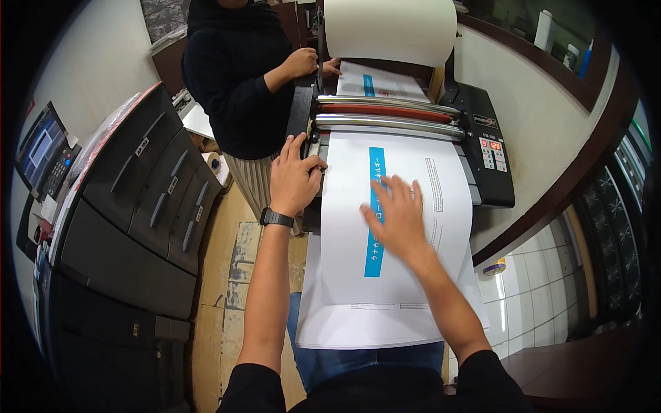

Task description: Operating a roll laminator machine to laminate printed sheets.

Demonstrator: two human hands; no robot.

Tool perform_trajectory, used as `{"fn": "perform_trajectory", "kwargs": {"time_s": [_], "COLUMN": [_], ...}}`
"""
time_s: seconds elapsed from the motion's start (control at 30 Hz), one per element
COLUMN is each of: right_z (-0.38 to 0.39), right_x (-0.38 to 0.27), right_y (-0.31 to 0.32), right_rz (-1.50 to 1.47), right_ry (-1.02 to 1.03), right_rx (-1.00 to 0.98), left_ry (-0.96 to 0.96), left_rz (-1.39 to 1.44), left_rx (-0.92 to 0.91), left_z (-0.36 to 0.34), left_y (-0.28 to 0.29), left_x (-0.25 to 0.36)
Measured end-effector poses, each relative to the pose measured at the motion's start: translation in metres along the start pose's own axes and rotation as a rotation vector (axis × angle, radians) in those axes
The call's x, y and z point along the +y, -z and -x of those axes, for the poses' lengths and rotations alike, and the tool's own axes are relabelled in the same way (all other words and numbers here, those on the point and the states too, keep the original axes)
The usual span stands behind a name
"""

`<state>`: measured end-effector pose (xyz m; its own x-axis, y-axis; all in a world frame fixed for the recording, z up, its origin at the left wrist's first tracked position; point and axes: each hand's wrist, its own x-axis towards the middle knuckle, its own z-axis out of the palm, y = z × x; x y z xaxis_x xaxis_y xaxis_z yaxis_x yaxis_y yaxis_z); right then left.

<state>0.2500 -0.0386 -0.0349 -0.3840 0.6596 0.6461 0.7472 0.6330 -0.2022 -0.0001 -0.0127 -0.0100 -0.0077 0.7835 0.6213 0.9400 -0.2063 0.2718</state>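
A large white printed sheet (351, 227) with a blue band lies on the feed table of a roll laminator (492, 179), its far edge at the metal and red rollers (389, 110). Over the sheet's middle, fingers spread, is my right hand (398, 217), slightly blurred; whether it touches the paper I cannot tell. My left hand (296, 177), with a dark watch on the wrist, rests at the laminator's left side beside the sheet's edge, fingers stretched out. Beyond the rollers, another printed sheet (399, 86) shows under a wide film roll (390, 31).
Across the machine, at its left, stands a person in dark clothes (234, 76), one hand near the far sheet. A large dark printer (131, 199) with drawers fills the left side. On the right are a wall (530, 82) and a tiled floor (530, 303) with a tape roll.
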Motion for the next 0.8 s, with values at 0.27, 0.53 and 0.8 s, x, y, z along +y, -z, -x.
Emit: {"fn": "perform_trajectory", "kwargs": {"time_s": [0.27, 0.53, 0.8], "right_z": [0.147, 0.232, 0.21], "right_x": [-0.11, -0.144, -0.097], "right_y": [0.022, 0.021, 0.063], "right_rz": [-0.989, -1.03, -1.03], "right_ry": [0.048, 0.22, -0.171], "right_rx": [-0.974, -1.189, -1.079], "left_ry": [0.009, 0.004, 0.02], "left_rz": [-0.003, -0.012, 0.007], "left_rx": [0.026, 0.047, 0.093], "left_z": [0.0, -0.001, 0.005], "left_y": [-0.003, -0.006, -0.01], "left_x": [0.002, 0.003, 0.001]}}
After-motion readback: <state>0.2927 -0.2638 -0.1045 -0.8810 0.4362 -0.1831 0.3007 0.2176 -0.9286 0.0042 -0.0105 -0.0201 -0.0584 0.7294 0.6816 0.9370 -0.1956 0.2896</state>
